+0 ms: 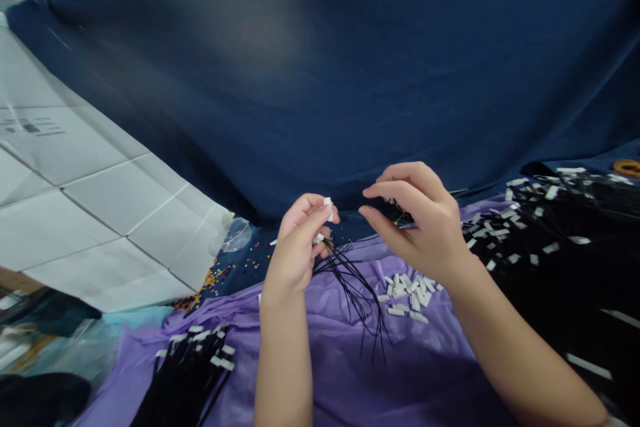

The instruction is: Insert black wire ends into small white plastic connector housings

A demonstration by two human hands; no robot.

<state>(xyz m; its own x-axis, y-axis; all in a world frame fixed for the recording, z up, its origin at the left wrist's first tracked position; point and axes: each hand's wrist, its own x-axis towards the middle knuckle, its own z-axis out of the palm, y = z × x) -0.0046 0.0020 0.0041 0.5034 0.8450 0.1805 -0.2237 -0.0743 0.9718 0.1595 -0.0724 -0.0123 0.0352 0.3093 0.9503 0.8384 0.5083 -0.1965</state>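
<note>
My left hand (303, 237) is closed, with a small white tag (329, 208) pinched between thumb and forefinger. Its lower fingers hold a bundle of thin black cords (350, 280), whose loose ends hang down to the right. Level with it on the right, my right hand (417, 213) is raised, thumb and fingers apart, with nothing seen between them. Below the right hand lies a loose pile of white tags (413, 293) on the purple cloth (350, 353).
Black cords with white ends (193, 360) lie at the lower left, and a larger black heap (560, 267) with white tags fills the right. Small coloured beads (215, 277) are scattered near a clear plastic cup (235, 235). A dark blue cloth (350, 80) hangs behind; a tiled wall (100, 207) stands left.
</note>
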